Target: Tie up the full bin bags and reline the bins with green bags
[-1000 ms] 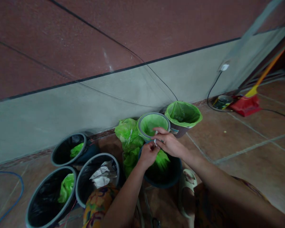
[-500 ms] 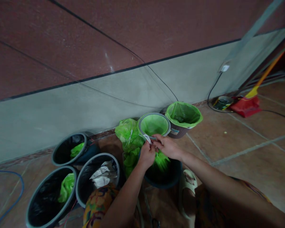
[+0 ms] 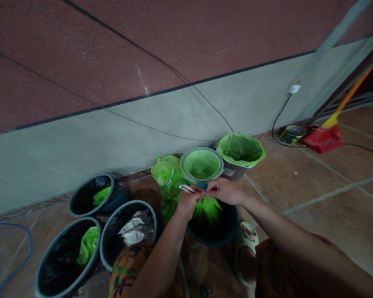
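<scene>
My left hand (image 3: 189,203) is closed in a pinch on a white drawstring (image 3: 186,188), whose loose end sticks out to the left. My right hand (image 3: 225,192) pinches close beside it, thumb and fingers together at the gathered neck of a green plastic bag (image 3: 207,212). Below both hands, the bag hangs inside a dark blue bin (image 3: 231,227) between my feet. What lies between the right fingertips is mostly hidden. Behind them stands a grey-rimmed bin (image 3: 220,159) lined in green, and a tied green bag (image 3: 166,171) rests to its left.
Three dark-lined bins (image 3: 71,219) stand at the left; one contains crumpled white paper (image 3: 135,229). A brown bin (image 3: 234,171) with a green liner is by the wall. Further right are a tin (image 3: 292,134), a red dustpan (image 3: 323,138) and a black cable (image 3: 275,124).
My hands have drawn slightly apart and lower, toward the bag's neck. The white drawstring's loose end now points left instead of upward. The bins have stayed put.
</scene>
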{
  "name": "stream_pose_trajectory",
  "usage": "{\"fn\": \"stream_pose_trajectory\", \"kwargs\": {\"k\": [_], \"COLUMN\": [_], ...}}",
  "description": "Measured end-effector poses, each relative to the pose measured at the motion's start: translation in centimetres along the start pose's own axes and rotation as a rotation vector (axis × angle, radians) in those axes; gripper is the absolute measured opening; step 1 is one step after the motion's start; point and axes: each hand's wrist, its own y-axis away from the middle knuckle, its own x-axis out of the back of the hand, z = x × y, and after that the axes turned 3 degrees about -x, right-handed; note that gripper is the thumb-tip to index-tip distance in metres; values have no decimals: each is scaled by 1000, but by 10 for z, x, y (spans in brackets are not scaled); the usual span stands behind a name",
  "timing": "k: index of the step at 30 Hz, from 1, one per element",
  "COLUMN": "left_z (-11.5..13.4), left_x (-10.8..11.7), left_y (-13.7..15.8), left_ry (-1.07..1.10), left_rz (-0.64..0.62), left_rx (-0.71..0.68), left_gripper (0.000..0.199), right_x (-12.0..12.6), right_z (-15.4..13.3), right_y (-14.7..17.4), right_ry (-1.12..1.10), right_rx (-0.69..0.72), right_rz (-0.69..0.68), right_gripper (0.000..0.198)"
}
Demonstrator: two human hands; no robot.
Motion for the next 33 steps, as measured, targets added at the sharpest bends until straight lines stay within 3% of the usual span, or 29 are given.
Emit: {"fn": "stream_pose_trajectory", "kwargs": {"k": [6,10,13,16,21,26,30,33], "left_z": [-4,-13,-19,-23,-22,-14,-14,-18], "left_x": [-1,-5,-7,-8,-9,-6,3,10], "left_y": [-4,-2,2,4,5,5,5,5], "left_ry": [-471,-494,-561,-579,-543,-631,-897,-1069], "left_rz": [-22,-45,5,59,116,42,61,56], "left_rx": [-303,-433,-536,-564,-456,-376,-385,-343], "left_gripper": [9,12,15,19,19,9,13,16], "right_x": [3,-5,-12,-13,-11,-7,-4,-8], "right_z": [-5,-12,-15,-15,-11,-14,-14,-6], "right_y": [-1,0,1,3,2,1,4,5], "right_ry": [92,-45,-247,-401,-388,-106,381,552], "right_rx": [-58,-50,-152,-214,-228,-231,-157,-205], "right_rz": [40,-2,-86,-141,-115,-49,66,92], "right_gripper": [19,23,23,22,12,19,23,25]}}
